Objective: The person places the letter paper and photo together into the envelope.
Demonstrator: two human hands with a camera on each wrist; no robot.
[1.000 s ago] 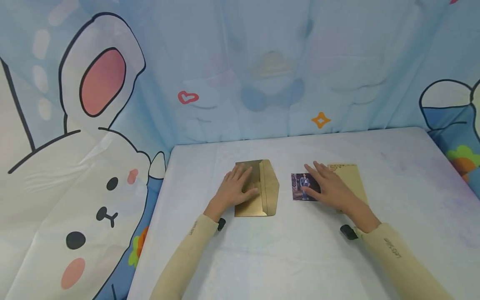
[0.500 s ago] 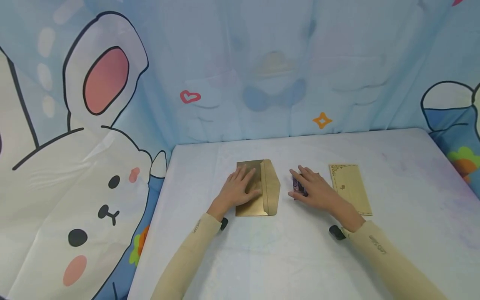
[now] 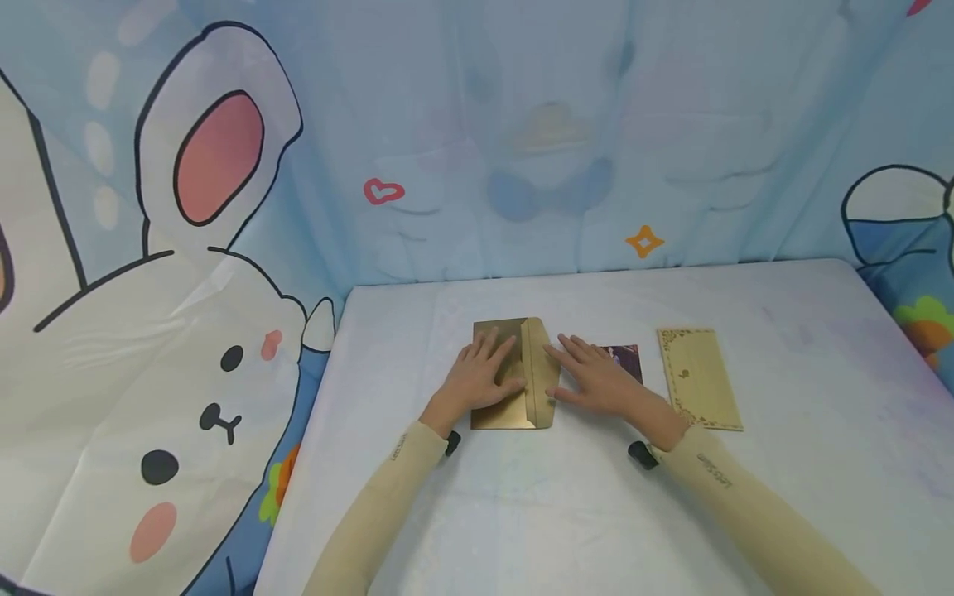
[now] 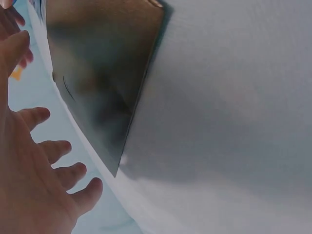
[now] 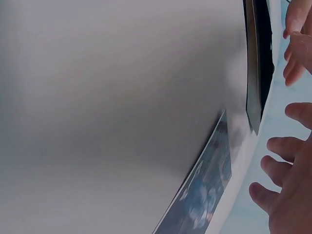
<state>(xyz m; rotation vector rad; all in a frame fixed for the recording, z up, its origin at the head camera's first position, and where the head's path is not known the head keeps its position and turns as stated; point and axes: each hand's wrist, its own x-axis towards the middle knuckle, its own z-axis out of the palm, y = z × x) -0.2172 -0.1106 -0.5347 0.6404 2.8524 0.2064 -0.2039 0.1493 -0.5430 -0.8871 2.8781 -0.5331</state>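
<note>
A gold envelope lies on the white table, its flap folded open to the right. My left hand rests flat on the envelope's body with straight fingers. To its right my right hand lies flat with spread fingers, the fingertips at the flap's edge. A small photo shows partly behind that hand. In the left wrist view the envelope looks dark beside my left hand's fingers. The right wrist view shows the photo and the envelope's edge.
A gold decorated card lies right of the photo. The white table runs wide on all sides. A cartoon-printed blue curtain hangs behind it and on the left.
My right hand has slid left, from over the card and photo to the envelope's flap. The photo stays about where it was. The left hand has not moved.
</note>
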